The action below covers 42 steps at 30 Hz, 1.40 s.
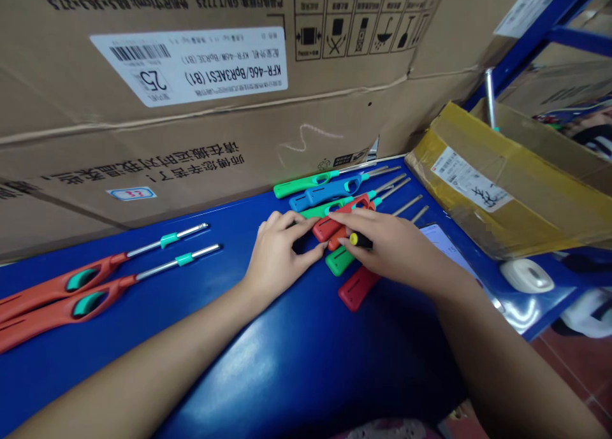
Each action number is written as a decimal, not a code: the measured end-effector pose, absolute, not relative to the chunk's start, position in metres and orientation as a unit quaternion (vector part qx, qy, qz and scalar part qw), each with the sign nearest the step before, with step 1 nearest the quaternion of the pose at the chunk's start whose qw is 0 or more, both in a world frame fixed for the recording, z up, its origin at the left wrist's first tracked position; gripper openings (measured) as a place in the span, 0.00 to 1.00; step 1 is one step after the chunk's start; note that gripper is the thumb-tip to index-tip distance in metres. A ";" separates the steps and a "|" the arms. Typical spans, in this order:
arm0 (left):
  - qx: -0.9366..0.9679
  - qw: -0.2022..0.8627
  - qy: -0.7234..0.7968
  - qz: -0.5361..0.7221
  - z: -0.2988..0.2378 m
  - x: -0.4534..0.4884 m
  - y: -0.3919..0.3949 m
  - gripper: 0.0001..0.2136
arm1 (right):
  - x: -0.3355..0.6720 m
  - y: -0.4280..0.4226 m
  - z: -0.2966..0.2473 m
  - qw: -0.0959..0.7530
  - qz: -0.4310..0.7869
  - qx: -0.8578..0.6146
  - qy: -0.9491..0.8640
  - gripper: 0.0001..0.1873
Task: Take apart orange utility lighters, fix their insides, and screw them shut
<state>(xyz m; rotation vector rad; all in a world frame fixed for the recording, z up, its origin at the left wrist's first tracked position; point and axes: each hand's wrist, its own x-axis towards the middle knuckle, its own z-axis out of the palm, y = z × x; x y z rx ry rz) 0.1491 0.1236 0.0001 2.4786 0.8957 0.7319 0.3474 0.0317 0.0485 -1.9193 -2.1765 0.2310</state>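
Several long-necked gas lighters lie side by side on the blue table. My left hand [275, 254] is closed at the butt end of a red lighter [326, 227], thumb and index finger on either side of it. Over the same lighter, my right hand [389, 244] holds a tool with a black and yellow handle [359, 240]; its far end is hidden. My right index finger touches the red lighter. Around them are a green lighter [306, 183], a blue lighter [315, 195], an orange lighter [337, 238], another green lighter [338, 260] and a dark red lighter [357, 287].
Two orange-red lighters [95, 302] lie at the left. A large cardboard box [191, 127] stands along the back. On the right are an open yellow-taped carton [521, 190] with a lighter's metal neck sticking out, a phone [442, 244] and a white oval object [527, 275].
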 end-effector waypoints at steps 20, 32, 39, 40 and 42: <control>0.903 0.125 0.346 0.222 0.019 0.136 0.134 0.19 | 0.370 0.023 0.063 0.060 0.252 -0.629 -0.733 0.14; 0.864 0.254 0.387 0.200 0.014 0.123 0.157 0.15 | 0.364 0.014 0.069 0.038 0.267 -0.633 -0.725 0.11; 0.838 0.286 0.385 0.259 0.012 0.125 0.153 0.15 | 0.370 0.011 0.062 0.041 0.295 -0.618 -0.728 0.13; 0.837 0.286 0.386 0.263 0.011 0.126 0.153 0.15 | 0.370 0.012 0.062 0.039 0.296 -0.614 -0.730 0.12; 0.835 0.280 0.388 0.270 0.009 0.127 0.151 0.15 | 0.370 0.014 0.061 0.038 0.297 -0.607 -0.736 0.09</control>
